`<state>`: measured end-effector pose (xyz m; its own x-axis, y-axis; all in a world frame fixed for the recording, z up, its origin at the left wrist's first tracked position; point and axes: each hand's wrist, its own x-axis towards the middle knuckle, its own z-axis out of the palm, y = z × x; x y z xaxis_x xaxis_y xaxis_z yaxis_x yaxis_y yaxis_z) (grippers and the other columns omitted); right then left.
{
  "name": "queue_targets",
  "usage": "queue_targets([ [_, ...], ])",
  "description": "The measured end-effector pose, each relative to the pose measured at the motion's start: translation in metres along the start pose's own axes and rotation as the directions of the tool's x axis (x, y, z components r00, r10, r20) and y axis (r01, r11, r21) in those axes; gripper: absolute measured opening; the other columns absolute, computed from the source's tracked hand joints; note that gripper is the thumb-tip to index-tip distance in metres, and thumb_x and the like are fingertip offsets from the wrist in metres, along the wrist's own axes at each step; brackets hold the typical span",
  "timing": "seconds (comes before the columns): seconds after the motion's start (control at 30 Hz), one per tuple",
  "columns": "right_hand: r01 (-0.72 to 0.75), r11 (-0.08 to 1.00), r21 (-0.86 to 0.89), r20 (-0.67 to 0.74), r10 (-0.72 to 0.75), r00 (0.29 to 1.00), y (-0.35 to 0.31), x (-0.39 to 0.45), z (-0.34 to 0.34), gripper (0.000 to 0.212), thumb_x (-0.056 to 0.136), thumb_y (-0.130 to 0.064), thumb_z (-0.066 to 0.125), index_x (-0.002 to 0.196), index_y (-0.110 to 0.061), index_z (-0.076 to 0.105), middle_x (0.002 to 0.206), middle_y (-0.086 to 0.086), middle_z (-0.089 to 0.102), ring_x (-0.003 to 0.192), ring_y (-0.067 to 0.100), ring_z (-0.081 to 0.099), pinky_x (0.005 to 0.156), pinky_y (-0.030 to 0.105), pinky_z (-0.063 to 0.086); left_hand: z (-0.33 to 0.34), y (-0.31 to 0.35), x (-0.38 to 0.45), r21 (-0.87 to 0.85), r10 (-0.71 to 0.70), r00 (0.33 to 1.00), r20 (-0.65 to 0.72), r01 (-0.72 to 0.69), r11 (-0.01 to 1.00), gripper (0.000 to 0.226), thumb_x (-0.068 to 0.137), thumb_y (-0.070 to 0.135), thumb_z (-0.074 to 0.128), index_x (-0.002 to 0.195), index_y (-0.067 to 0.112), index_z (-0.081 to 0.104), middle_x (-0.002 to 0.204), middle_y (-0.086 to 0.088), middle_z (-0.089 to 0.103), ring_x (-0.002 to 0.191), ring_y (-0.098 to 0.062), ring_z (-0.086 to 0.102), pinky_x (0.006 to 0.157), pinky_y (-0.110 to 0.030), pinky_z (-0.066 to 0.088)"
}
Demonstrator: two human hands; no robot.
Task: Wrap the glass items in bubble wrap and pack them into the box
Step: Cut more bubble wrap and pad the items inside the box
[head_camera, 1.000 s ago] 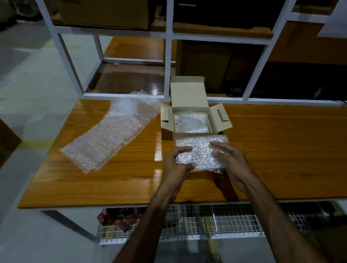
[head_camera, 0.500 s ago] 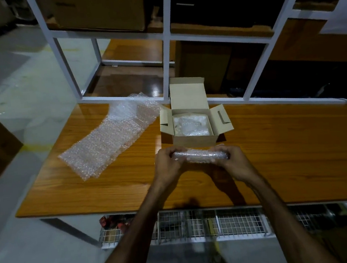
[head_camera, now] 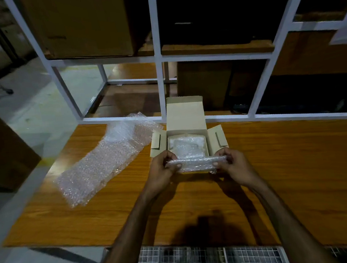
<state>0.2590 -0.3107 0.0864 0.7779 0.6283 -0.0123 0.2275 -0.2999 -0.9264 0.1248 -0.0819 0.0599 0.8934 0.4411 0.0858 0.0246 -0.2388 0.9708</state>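
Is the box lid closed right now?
No, the box has its lid standing up and both side flaps spread, with a wrapped bundle visible inside.

No writing can be read anywhere from here: the small open box (head_camera: 185, 117) on the table shows plain cardboard, and the big cartons (head_camera: 86, 23) on the shelves are too dark to make out any print.
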Motion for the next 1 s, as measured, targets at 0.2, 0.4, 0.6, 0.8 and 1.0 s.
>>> queue_targets([
  [0.2,0.025,0.997,-0.078,0.069,-0.019,0.997,0.018,0.026,-0.011,0.016,0.097,-0.003,0.067,0.099,-0.019,0.067,0.108,-0.002,0.071,0.099,0.014,0.071,0.072,0.026,0.061,0.011,-0.002,0.015,0.054,-0.007,0.996,-0.088,0.012,0.998,0.010,0.091,-0.006,0.070,0.092,0.002,0.064,0.093,-0.013,0.067,0.088,-0.028,0.066,0.073,-0.041,0.057],
  [0.4,0.083,0.989,-0.119,0.105,-0.070,0.992,0.013,0.042,-0.016,0.019,0.101,-0.012,0.063,0.097,-0.030,0.066,0.103,-0.009,0.068,0.087,0.017,0.070,0.066,0.036,0.064,0.014,0.009,0.034,0.165,-0.011,0.986,-0.169,0.040,0.986,0.023,0.089,-0.011,0.068,0.082,0.011,0.066,0.085,-0.003,0.069,0.086,-0.021,0.066,0.073,-0.038,0.056],
  [0.6,0.205,0.939,-0.275,0.156,-0.167,0.973,0.015,0.076,-0.020,0.037,0.097,0.003,0.060,0.092,-0.033,0.063,0.107,-0.017,0.062,0.100,0.004,0.060,0.081,0.037,0.061,0.004,0.000,0.044,0.363,0.103,0.973,-0.208,-0.021,0.932,0.019,0.086,0.000,0.060,0.083,0.018,0.066,0.087,0.003,0.069,0.084,-0.021,0.068,0.065,-0.051,0.059],
  [0.8,0.266,0.840,-0.472,0.241,-0.167,0.956,0.024,0.095,-0.015,0.039,0.093,0.003,0.059,0.091,-0.036,0.059,0.097,-0.014,0.065,0.089,0.007,0.063,0.074,0.042,0.059,-0.002,-0.008,0.054,0.587,0.164,0.982,-0.095,-0.077,0.806,0.041,0.077,-0.013,0.063,0.083,0.028,0.059,0.087,0.009,0.067,0.082,-0.013,0.064,0.073,-0.045,0.058],
  [1.0,0.313,0.682,-0.661,0.354,-0.084,0.932,0.023,0.103,-0.007,0.026,0.096,-0.016,0.062,0.106,-0.040,0.058,0.108,-0.013,0.070,0.100,0.009,0.060,0.103,0.041,0.040,-0.011,-0.003,0.068,0.777,0.133,0.990,0.050,-0.122,0.618,0.033,0.076,-0.009,0.066,0.086,0.023,0.066,0.086,0.009,0.067,0.091,-0.021,0.064,0.097,-0.047,0.037],
])
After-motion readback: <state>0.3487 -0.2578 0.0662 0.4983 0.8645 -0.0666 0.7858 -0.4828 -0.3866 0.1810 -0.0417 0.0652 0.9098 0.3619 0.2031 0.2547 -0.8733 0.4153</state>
